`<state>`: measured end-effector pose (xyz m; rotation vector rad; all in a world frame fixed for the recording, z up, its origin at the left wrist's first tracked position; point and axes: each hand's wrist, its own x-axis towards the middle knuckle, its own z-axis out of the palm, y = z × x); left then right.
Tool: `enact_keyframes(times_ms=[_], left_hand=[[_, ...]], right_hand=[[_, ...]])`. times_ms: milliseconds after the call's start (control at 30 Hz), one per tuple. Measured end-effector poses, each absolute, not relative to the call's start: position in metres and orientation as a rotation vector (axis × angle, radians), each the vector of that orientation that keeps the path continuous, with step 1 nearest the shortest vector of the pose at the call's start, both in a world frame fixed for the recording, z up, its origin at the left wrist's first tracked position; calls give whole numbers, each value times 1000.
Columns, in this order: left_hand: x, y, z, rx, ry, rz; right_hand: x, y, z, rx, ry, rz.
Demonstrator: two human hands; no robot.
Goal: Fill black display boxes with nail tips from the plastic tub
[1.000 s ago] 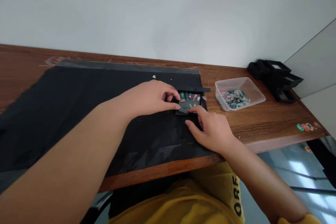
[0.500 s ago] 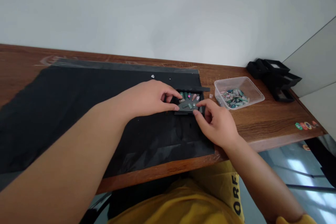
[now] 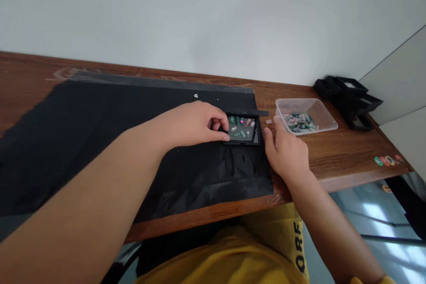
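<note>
A shallow black box [image 3: 244, 143] lies with its lid [image 3: 256, 112] raised along the back. Inside are several small green, pink and clear pieces [image 3: 237, 120] that look like press-on nails. My left hand [image 3: 203, 125] grips the box's left side, thumb at the front corner and curled fingers behind. Off the box's right side, my right hand [image 3: 288, 148] has its index finger stretched out and its thumb apart, with nothing visible between them. Its fingertips are close to a loose pale pink piece [image 3: 269, 121] on the wood and to the clear plastic tub [image 3: 328, 117].
More green and pink pieces [image 3: 301, 122] fill the tub's bottom. Black boxes [image 3: 348, 97] are stacked at the back right. A black mat [image 3: 109, 111] covers much of the wooden table [image 3: 333, 159]. Round stickers [image 3: 389, 159] sit near the right edge.
My right hand has left the box and moved right, towards the loose piece and the tub. My left hand stays at the box's left side.
</note>
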<state>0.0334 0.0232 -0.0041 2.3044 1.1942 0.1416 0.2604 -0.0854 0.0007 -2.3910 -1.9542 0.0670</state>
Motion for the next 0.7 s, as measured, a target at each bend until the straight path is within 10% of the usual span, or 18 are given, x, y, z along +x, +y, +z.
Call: enact_keyframes(times_ms=[700], left_hand=[[49,11,6,2349,1163,189]], right_hand=[[264,-84,-1,-2359,-1888,152]])
